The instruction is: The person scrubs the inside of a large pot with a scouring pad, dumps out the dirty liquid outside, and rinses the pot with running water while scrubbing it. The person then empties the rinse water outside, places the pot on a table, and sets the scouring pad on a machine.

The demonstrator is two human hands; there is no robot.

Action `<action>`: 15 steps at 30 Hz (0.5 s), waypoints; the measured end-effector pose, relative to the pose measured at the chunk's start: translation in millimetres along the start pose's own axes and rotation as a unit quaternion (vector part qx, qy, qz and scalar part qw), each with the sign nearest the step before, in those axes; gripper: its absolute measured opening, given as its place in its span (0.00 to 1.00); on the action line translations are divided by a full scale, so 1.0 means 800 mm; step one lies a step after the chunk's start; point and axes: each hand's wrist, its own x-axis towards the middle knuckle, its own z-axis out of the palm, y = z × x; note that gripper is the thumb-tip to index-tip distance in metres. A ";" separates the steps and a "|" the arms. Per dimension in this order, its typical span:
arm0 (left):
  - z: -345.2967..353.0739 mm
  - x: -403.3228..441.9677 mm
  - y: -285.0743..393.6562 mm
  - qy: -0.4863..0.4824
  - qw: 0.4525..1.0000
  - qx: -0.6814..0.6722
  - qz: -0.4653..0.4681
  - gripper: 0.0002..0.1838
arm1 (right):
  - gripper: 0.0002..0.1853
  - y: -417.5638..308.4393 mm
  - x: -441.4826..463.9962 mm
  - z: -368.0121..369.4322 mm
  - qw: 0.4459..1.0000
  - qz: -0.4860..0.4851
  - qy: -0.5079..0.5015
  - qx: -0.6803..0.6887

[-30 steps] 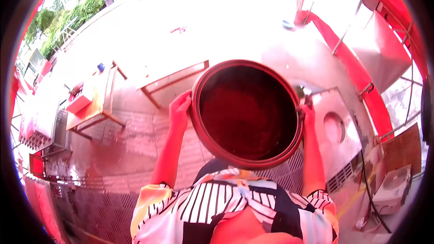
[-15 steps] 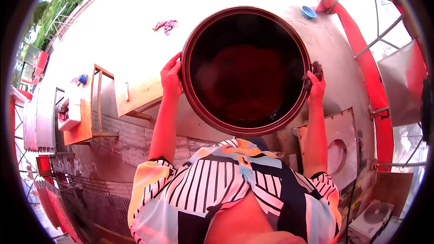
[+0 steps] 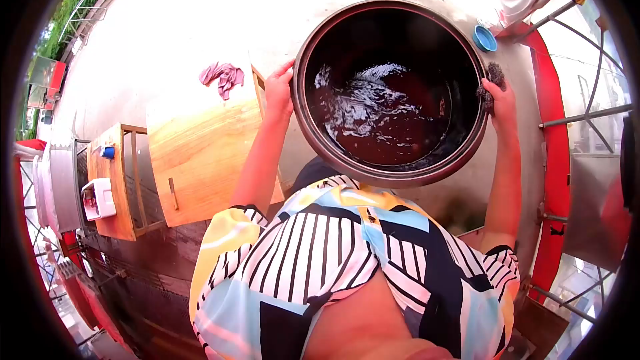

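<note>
A large round dark pot is held out in front of my chest by its two sides. Dark reddish liquid inside it shows bright, rippled reflections. My left hand grips the pot's left rim, fingers closed on the outer side. On the opposite side, my right hand is closed around the right rim. A dark steel wool scrubber is pinched between that hand and the pot. The pot's underside is hidden from me.
A wooden table stands at left, with a crumpled pink cloth beyond it. Further left, a wooden stand bears a white box and a blue cup. A blue bowl lies on the ground near the red-edged metal frame.
The view has shifted forward and turned; the wooden table is nearer and the white panel with a round opening has left view. The liquid in the pot now ripples. Both hands keep their hold.
</note>
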 end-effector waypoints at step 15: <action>0.226 0.589 -0.009 0.069 0.985 0.154 -0.034 0.16 | 0.09 0.035 0.702 0.068 0.990 0.098 -0.037 0.089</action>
